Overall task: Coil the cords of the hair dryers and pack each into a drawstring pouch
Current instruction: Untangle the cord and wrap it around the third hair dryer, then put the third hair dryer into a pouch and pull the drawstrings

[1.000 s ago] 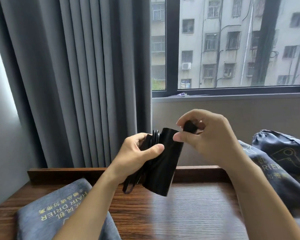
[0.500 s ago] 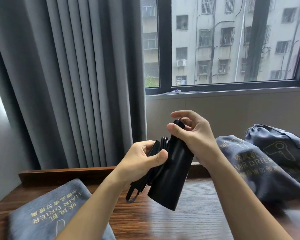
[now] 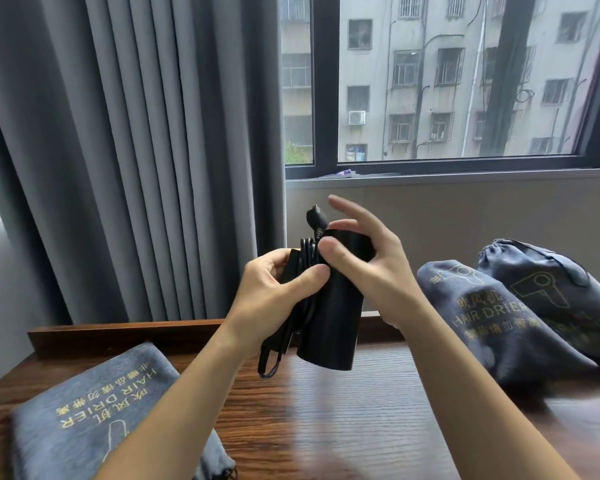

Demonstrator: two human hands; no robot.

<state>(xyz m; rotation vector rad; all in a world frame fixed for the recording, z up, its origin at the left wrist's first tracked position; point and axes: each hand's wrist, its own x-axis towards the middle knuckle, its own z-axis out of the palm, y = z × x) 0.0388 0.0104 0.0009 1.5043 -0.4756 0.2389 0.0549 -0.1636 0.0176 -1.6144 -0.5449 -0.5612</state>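
A black cylindrical plastic hair dryer [image 3: 329, 303] is held tilted above the dark wood-grain surface [image 3: 343, 420], clear of it, in front of the window. The left hand [image 3: 274, 299] grips the folded handle together with the coiled black cord [image 3: 307, 258], thumb curled across the loops; a short loop of cord hangs below the hand. The right hand [image 3: 371, 268] now has its fingers spread and lifted, only the thumb and perhaps a fingertip touching the top of the barrel. A second ago this hand was closed in a pinch on the black plug [image 3: 316, 220]; the plug now stands free, sticking up above the coil beside the barrel. The release suggests that coiling is finished or nearly so, and that the bundle depends on the left hand alone; the loose plug end could let the last loops slacken. An empty, flat grey fabric drawstring pouch with gold lettering [image 3: 94, 407] lies at lower left, the likely next destination. Two filled grey pouches [image 3: 492, 317] lie at right, touching each other, so earlier dryers appear already packed.
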